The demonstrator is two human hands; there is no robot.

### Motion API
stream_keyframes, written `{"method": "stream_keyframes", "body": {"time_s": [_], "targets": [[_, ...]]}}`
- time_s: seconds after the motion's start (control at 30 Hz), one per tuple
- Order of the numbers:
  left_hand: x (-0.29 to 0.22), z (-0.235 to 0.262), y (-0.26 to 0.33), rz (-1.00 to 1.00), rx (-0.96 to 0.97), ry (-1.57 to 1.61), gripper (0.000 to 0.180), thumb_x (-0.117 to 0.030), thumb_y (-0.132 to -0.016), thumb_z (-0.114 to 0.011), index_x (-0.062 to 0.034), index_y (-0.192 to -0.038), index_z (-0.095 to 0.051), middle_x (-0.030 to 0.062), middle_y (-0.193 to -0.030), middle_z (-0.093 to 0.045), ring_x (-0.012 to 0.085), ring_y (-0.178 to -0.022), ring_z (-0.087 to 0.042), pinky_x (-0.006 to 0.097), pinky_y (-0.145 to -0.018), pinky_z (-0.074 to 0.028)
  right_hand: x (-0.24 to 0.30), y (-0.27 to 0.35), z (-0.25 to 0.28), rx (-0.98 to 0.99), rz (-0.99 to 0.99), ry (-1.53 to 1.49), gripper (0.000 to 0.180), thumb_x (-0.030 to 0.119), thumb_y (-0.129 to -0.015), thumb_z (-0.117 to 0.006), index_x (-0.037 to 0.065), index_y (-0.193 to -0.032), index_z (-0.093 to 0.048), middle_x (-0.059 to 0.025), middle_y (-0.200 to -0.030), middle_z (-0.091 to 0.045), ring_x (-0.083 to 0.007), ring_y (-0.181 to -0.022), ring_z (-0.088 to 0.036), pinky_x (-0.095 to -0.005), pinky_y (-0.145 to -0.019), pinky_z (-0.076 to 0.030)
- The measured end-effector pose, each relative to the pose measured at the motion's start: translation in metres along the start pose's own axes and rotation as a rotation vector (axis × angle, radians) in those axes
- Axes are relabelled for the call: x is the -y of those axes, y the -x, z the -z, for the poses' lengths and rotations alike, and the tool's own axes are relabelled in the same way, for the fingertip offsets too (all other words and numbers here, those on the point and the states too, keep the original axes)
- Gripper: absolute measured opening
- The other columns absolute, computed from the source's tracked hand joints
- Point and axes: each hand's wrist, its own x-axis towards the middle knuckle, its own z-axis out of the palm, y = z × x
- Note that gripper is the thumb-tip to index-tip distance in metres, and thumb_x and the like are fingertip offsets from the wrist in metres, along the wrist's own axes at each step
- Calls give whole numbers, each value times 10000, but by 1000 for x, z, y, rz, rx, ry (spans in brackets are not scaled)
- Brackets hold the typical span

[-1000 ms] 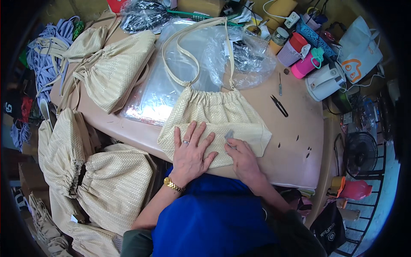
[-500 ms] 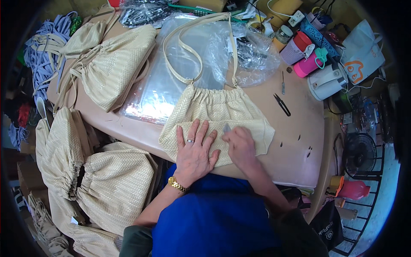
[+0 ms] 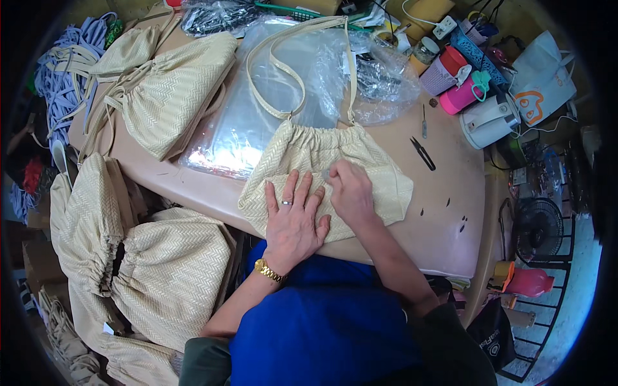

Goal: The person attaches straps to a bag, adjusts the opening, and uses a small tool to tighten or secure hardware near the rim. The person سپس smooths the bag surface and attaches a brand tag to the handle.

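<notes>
A cream woven drawstring bag [image 3: 380, 183] lies on the table in front of me, its gathered mouth and long strap [image 3: 299, 80] pointing away. My left hand [image 3: 293, 215] rests flat on the bag's near left part, fingers spread and straight, holding nothing. Just to its right, my right hand [image 3: 351, 191] is closed, with its knuckles up, over the middle of the bag. From its fingers pokes a small greyish piece [image 3: 327, 175], touching the bag; what kind of thing it is I cannot tell.
Clear plastic bags [image 3: 235, 122] lie beneath the strap. Similar cream bags [image 3: 180, 90] are piled at the left. Small black thread snips [image 3: 423, 154] and a thin pointed tool [image 3: 424, 122] lie to the right. Baskets [image 3: 439, 74] and a white kettle [image 3: 489, 121] line the far right.
My right hand has slid away from me and slightly left over the bag, the greyish piece moving with it. My left hand stays pressed on the bag, shifted slightly nearer its mouth.
</notes>
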Motion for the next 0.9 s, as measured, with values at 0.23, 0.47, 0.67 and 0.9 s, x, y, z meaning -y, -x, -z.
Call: {"method": "stream_keyframes", "body": {"time_s": [0.23,0.47,0.67,0.9], "targets": [[-1,2,1,-24,-9,-3,483,-329,-854,-597,-104,-1281,-575,136,-1466,-435,323,-1439,-282,630,-1158,-99,-5,-1,-1,-7,36,69,57,26,-839,-605,61,-844,-560,-127,-742,-602,-346,-760,-598,-456,-669,-447],[2,0,3,-23,-55,0,422,-273,-863,-609,-109,-1252,-586,139,-1440,-457,326,-1430,-298,623,-1167,-96,23,78,31,102,69,55,53,21,-811,-645,43,-859,-652,-79,-789,-668,-265,-725,-602,-387,-747,-436],[1,-1,3,-58,-74,-11,420,-255,-857,-609,-113,-1252,-588,141,-1430,-463,329,-1427,-298,628,-1165,-92,17,63,20,-56,144,-19,124,-27,-743,-664,65,-825,-644,-47,-739,-618,-242,-711,-573,-389,-763,-408],[1,-1,5,-45,-14,-32,438,-245,-871,-589,-118,-1289,-560,133,-1475,-414,335,-1442,-270,625,-1166,-55,11,75,23,-46,175,19,112,-25,-727,-645,68,-781,-615,-65,-722,-580,-262,-712,-565,-393,-763,-396]]}}
